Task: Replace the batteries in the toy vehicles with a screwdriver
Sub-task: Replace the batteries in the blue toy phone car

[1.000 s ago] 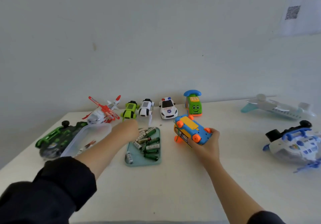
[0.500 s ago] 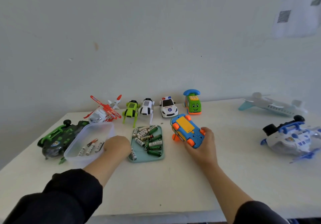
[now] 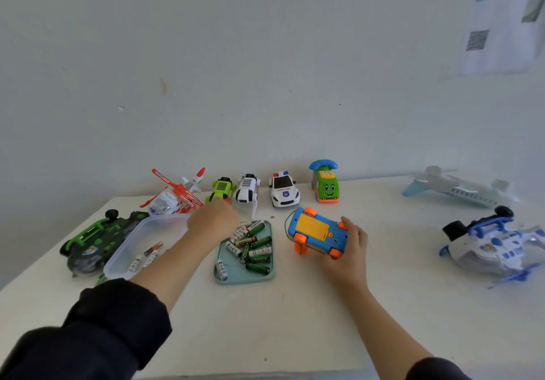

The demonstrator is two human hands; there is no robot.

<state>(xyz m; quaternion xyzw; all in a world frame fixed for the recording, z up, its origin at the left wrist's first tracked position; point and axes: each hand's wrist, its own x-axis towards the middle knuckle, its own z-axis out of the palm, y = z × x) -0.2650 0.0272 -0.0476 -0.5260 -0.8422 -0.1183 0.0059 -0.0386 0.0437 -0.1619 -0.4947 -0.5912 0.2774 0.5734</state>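
A blue toy car (image 3: 314,227) with orange wheels lies upside down, its yellow battery cover facing up. My right hand (image 3: 351,250) grips its near right end and holds it just above the table. Left of it, a teal tray (image 3: 244,279) holds several loose batteries (image 3: 250,244). My left hand (image 3: 213,219) is stretched out over the tray's far left corner, close to a lime green car (image 3: 222,188). That hand is blurred and its fingers are hidden. No screwdriver is visible.
A clear plastic container (image 3: 124,258) with a few batteries sits left of the tray. Along the back stand a green-black vehicle (image 3: 91,238), red helicopter (image 3: 174,196), white car (image 3: 247,188), police car (image 3: 283,191) and green phone car (image 3: 326,185). An aeroplane (image 3: 460,191) and overturned blue-white helicopter (image 3: 492,247) lie at the right.
My left hand drew back over the clear container, then went forward again to the tray's far corner. My right hand turned the blue car so its length runs left to right.
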